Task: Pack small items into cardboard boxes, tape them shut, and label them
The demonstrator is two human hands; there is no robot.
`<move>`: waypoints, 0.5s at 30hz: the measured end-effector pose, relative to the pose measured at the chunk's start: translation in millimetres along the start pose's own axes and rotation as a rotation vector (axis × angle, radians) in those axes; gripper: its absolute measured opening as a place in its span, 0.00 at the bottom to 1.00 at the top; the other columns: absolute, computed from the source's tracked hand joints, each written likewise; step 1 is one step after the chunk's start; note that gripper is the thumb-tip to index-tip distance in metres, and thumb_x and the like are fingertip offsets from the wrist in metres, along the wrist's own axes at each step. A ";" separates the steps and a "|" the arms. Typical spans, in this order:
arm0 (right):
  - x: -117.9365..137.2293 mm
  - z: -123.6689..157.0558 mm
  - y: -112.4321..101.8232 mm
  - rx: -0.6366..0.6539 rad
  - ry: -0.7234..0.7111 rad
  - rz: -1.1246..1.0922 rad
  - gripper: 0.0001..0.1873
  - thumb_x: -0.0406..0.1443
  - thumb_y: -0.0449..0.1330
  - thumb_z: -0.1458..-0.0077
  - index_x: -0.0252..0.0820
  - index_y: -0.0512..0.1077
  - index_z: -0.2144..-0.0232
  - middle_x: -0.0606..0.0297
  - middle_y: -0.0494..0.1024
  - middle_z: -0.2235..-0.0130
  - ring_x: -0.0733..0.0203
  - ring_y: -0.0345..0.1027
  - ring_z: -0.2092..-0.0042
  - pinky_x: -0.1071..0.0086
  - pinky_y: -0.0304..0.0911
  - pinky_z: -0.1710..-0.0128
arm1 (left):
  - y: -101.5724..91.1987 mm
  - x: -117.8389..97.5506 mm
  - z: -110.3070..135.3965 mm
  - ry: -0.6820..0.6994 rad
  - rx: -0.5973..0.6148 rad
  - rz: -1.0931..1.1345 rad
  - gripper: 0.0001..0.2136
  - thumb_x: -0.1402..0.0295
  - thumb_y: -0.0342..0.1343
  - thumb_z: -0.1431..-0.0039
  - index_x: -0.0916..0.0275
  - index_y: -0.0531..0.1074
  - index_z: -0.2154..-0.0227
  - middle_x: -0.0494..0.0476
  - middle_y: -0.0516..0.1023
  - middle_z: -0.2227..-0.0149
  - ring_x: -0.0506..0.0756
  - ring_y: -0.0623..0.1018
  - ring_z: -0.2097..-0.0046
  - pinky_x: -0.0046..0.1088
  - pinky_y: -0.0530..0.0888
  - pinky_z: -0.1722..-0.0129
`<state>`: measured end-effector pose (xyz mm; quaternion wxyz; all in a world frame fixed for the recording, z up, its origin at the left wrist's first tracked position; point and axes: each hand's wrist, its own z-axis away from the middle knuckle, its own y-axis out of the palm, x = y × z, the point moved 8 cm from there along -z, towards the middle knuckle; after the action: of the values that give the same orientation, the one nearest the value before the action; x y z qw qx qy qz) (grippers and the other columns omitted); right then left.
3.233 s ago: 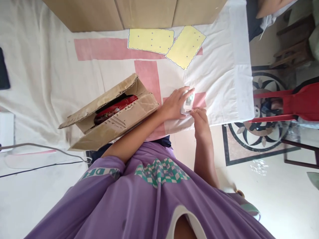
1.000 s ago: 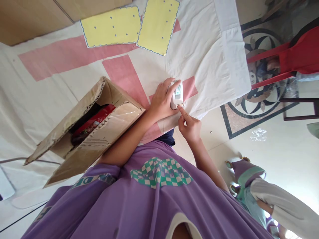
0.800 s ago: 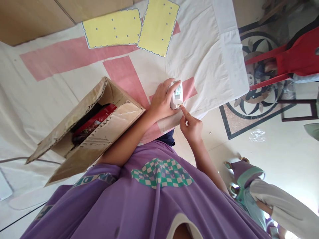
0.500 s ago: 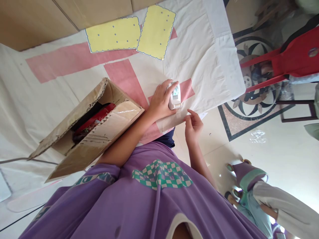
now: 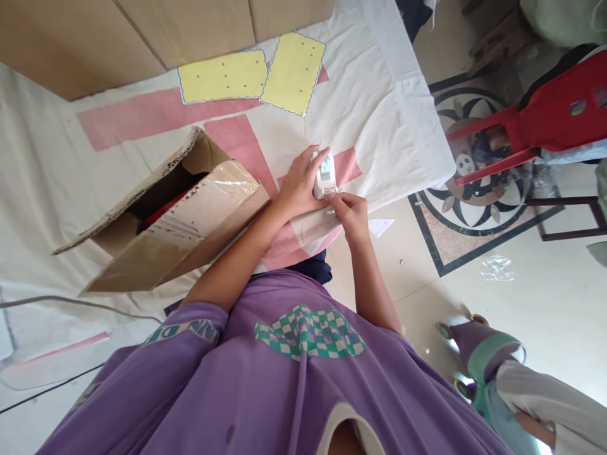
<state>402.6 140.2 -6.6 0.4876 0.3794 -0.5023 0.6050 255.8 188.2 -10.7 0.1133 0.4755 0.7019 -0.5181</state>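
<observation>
A small white tape dispenser (image 5: 325,175) rests on the cloth-covered table close to its near edge. My left hand (image 5: 300,183) is wrapped around it from the left, fingers over its top and thumb along the near side. At the dispenser's near end, my right hand (image 5: 349,212) is closed in a pinch, thumb and forefinger touching or almost touching the cutter. Whatever lies between those fingertips is too small to make out. Left of my left forearm stands an open cardboard box (image 5: 190,215) with something red partly showing inside.
Two yellow scalloped sheets (image 5: 222,76) lie farther back on the table, before large cardboard boxes (image 5: 190,31). A red chair (image 5: 545,126) stands on the floor at right. Another person's leg (image 5: 535,392) shows at lower right. A grey cable (image 5: 80,302) runs at left.
My right hand has moved left and up to the dispenser, and its fingers have closed into a pinch. My left hand keeps its hold. The whole view has shifted slightly.
</observation>
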 end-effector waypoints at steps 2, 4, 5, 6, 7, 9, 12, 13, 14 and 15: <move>1.6 0.4 2.4 0.025 -0.042 -0.002 0.16 0.48 0.64 0.43 0.42 0.80 0.73 0.66 0.76 0.73 0.60 0.68 0.67 0.65 0.62 0.63 | 0.7 0.8 -0.2 0.005 -0.002 -0.004 0.48 0.37 0.58 0.42 0.55 0.47 0.28 0.70 0.55 0.29 0.73 0.59 0.28 0.54 0.62 0.32; 3.0 0.2 3.4 0.050 -0.069 0.004 0.16 0.47 0.63 0.43 0.42 0.80 0.73 0.65 0.79 0.70 0.58 0.70 0.64 0.64 0.64 0.59 | 0.5 0.8 -0.6 0.007 -0.010 -0.010 0.48 0.38 0.59 0.43 0.54 0.47 0.28 0.71 0.56 0.29 0.72 0.59 0.28 0.53 0.63 0.32; 3.7 -0.1 3.9 0.062 -0.080 0.011 0.16 0.47 0.62 0.43 0.42 0.79 0.74 0.65 0.79 0.70 0.57 0.71 0.63 0.64 0.64 0.58 | 0.1 0.5 -0.7 0.007 -0.016 -0.014 0.48 0.38 0.60 0.44 0.54 0.47 0.28 0.71 0.56 0.29 0.72 0.60 0.28 0.53 0.64 0.32; 4.5 -0.6 4.5 0.074 -0.094 0.017 0.16 0.47 0.62 0.42 0.42 0.79 0.74 0.65 0.79 0.70 0.57 0.71 0.63 0.64 0.64 0.57 | -0.3 0.0 -0.7 0.007 -0.022 -0.018 0.48 0.39 0.62 0.44 0.54 0.47 0.28 0.71 0.56 0.29 0.73 0.60 0.28 0.52 0.64 0.33; 5.2 -1.1 5.0 0.084 -0.108 0.020 0.16 0.47 0.61 0.42 0.42 0.78 0.74 0.65 0.79 0.70 0.57 0.70 0.63 0.64 0.64 0.57 | -0.7 -0.6 -0.7 0.007 -0.026 -0.022 0.49 0.40 0.63 0.45 0.54 0.47 0.28 0.71 0.56 0.29 0.73 0.61 0.29 0.52 0.65 0.33; 6.2 -2.0 5.9 0.092 -0.138 0.014 0.17 0.46 0.61 0.42 0.42 0.77 0.75 0.65 0.78 0.71 0.58 0.70 0.64 0.64 0.64 0.57 | -1.1 -1.6 -0.5 0.002 -0.027 -0.029 0.49 0.43 0.65 0.46 0.54 0.48 0.28 0.72 0.56 0.30 0.73 0.62 0.29 0.52 0.67 0.34; 5.9 -3.3 5.7 0.089 -0.172 -0.009 0.16 0.45 0.61 0.42 0.41 0.76 0.76 0.65 0.78 0.71 0.59 0.69 0.65 0.65 0.63 0.58 | -2.2 -3.0 -0.1 -0.014 -0.027 -0.044 0.49 0.48 0.68 0.47 0.55 0.49 0.28 0.72 0.56 0.30 0.73 0.63 0.30 0.51 0.68 0.36; 5.6 -4.0 5.4 0.092 -0.180 -0.015 0.16 0.44 0.61 0.42 0.41 0.76 0.76 0.65 0.78 0.71 0.59 0.69 0.65 0.65 0.62 0.58 | -3.0 -4.0 -0.1 -0.018 -0.029 -0.049 0.50 0.50 0.70 0.49 0.55 0.49 0.28 0.72 0.56 0.30 0.73 0.63 0.30 0.50 0.69 0.36; 5.2 -4.7 5.2 0.101 -0.185 -0.021 0.16 0.44 0.61 0.42 0.40 0.76 0.76 0.65 0.78 0.71 0.59 0.69 0.64 0.66 0.62 0.58 | -3.9 -5.2 0.0 -0.024 -0.031 -0.053 0.51 0.52 0.71 0.50 0.56 0.49 0.28 0.72 0.56 0.30 0.72 0.64 0.30 0.50 0.70 0.37; 4.3 -5.7 5.2 0.116 -0.182 -0.025 0.16 0.45 0.61 0.43 0.40 0.76 0.76 0.65 0.78 0.71 0.60 0.69 0.64 0.66 0.62 0.59 | -4.8 -6.8 0.0 -0.030 -0.029 -0.056 0.52 0.54 0.72 0.52 0.56 0.49 0.28 0.72 0.56 0.31 0.72 0.64 0.31 0.49 0.70 0.37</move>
<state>396.7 146.6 -4.9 0.4247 0.4663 -0.5039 0.5901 255.6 184.4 -3.3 0.1160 0.4463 0.7205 -0.5179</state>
